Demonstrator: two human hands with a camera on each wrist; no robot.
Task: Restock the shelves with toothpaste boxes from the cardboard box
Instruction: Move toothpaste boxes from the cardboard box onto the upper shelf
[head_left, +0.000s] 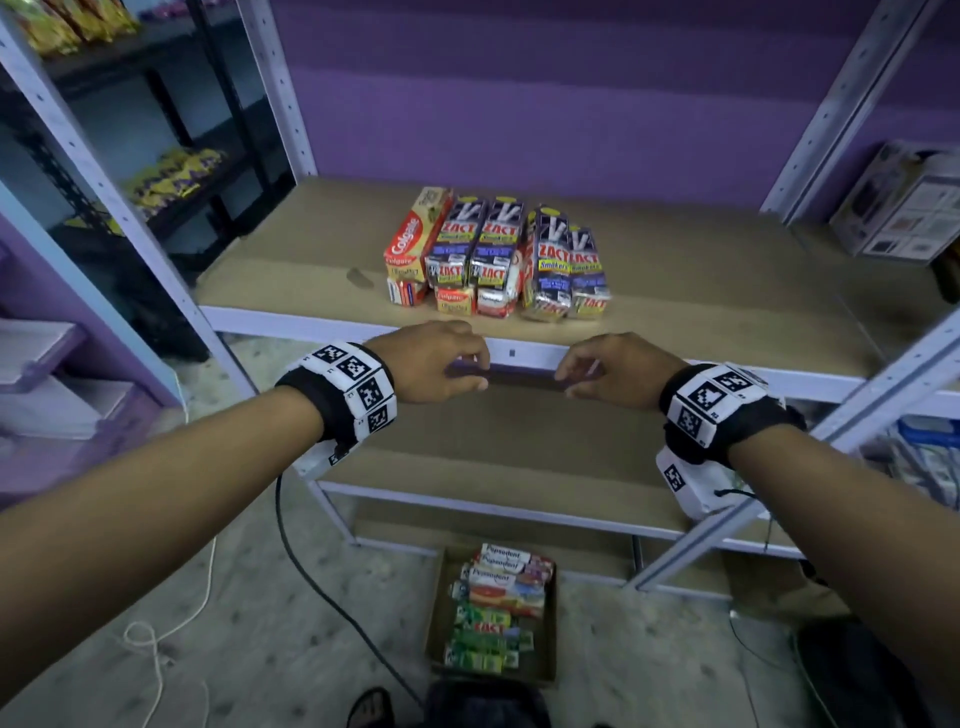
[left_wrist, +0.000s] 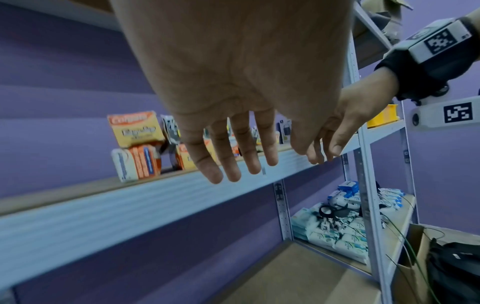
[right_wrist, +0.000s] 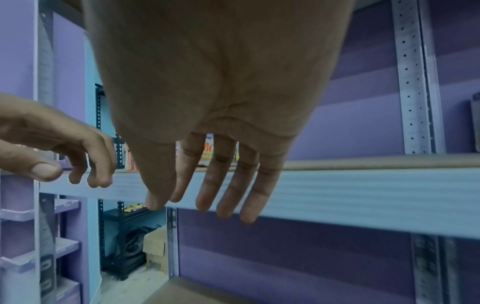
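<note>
A group of toothpaste boxes (head_left: 496, 257) (left_wrist: 137, 144), Colgate and Zact, lies stacked on the middle shelf (head_left: 291, 280). On the floor below, the cardboard box (head_left: 435, 623) holds several more toothpaste boxes (head_left: 498, 608), Pepsodent on top and green ones in front. My left hand (head_left: 441, 364) (left_wrist: 233, 148) and right hand (head_left: 602, 371) (right_wrist: 215, 185) hang side by side just in front of the shelf's front rail (head_left: 519, 353). Both are empty, with fingers relaxed and pointing down.
Shelf uprights (head_left: 119, 208) (head_left: 831, 104) stand on both sides. A printed carton (head_left: 904, 208) sits on the right-hand shelf, with white packets (left_wrist: 337, 232) on a lower one. Cables (head_left: 322, 587) trail across the floor. Snack packs (head_left: 171, 176) fill the left rack.
</note>
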